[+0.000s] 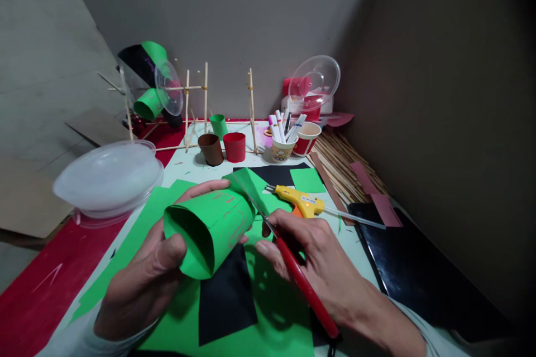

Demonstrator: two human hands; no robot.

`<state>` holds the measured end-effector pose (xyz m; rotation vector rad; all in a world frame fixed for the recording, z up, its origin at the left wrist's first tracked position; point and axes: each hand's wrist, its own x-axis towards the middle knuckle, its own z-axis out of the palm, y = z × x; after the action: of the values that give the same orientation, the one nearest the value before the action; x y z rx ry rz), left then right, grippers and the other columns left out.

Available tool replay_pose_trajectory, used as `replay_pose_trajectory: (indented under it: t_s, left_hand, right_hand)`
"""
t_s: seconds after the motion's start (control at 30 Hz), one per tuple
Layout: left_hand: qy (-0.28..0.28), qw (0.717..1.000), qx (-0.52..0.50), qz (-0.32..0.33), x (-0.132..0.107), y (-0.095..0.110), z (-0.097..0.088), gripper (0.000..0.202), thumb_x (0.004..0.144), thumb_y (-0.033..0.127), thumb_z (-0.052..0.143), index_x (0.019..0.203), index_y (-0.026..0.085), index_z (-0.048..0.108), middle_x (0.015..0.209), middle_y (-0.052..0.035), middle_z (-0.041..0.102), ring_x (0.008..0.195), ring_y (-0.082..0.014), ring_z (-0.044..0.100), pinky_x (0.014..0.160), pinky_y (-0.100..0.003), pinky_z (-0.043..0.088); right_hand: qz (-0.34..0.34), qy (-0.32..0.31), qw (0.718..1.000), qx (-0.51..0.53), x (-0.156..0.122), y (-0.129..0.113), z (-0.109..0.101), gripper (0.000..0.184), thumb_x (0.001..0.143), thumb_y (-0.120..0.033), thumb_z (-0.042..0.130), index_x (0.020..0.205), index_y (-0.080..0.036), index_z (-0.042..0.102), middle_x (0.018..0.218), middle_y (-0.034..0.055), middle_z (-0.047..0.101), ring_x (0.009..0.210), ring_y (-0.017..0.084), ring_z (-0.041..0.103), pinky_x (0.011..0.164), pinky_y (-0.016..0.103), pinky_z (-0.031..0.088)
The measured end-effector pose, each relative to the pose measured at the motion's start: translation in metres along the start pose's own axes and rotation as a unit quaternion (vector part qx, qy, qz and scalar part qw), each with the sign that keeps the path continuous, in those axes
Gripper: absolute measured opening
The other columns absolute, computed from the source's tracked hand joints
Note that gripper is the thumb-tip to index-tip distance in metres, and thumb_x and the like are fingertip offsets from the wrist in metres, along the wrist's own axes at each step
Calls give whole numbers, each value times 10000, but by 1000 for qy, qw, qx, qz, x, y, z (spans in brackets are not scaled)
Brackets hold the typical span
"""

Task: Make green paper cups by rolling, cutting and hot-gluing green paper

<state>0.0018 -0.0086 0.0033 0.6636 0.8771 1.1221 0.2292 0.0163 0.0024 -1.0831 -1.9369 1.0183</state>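
My left hand (144, 268) is wrapped round a green paper tube (228, 220), with the thumb at its near open end. Reddish marks run along the tube's side. In my right hand (312, 256) is a pair of red-handled scissors (299, 273), its blades reaching up and left against the far end of the tube, where a loose green paper flap stands out. Whether the blades are parted is hard to see. Beneath both hands lie green paper sheets (285, 329) and a black paper piece (228, 301).
A yellow glue gun (299, 201) lies just beyond my right hand. Behind stand a brown cup (210, 149), a red cup (234, 147), a cup of markers (283, 149) and a stick frame (206, 95). Clear lids (109, 178) are at left, wooden sticks (347, 162) at right.
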Motion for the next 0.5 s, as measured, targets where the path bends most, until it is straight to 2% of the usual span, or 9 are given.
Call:
replay_pose_trajectory:
  t_s: [0.1, 0.23, 0.4, 0.5]
  left_hand:
    - [-33, 999, 5, 14, 2, 1, 1, 950, 751, 573, 858, 1565, 391, 403, 1615, -14, 530, 1478, -352, 497, 1084, -353, 584]
    - [-52, 997, 12, 52, 3, 8, 6, 794, 764, 543, 856, 1469, 355, 543, 1367, -45, 728, 1240, -337, 695, 964, -347, 632]
    - [-60, 997, -2, 45, 5, 16, 5, 772, 748, 537, 871, 1447, 379, 581, 1251, -27, 776, 1163, -359, 731, 879, -381, 651]
    - [-62, 997, 8, 45, 5, 18, 4, 720, 736, 532, 881, 1392, 361, 638, 1193, -33, 792, 1195, -360, 718, 906, -369, 637]
  right_hand:
    - [1, -5, 1000, -15, -1, 2, -1, 284, 969, -360, 659, 784, -240, 479, 575, -77, 510, 508, 101, 472, 524, 233, 339]
    - [-4, -13, 999, -42, -2, 4, -3, 259, 973, -366, 643, 800, -237, 499, 581, -75, 480, 501, 97, 421, 516, 232, 333]
    - [-4, -34, 998, -54, -5, 4, -2, 258, 1000, -370, 602, 805, -235, 501, 600, -67, 486, 507, 94, 410, 524, 230, 335]
    - [-11, -29, 998, -60, -5, 5, -1, 228, 1007, -347, 588, 828, -233, 504, 606, -70, 487, 506, 91, 397, 525, 232, 330]
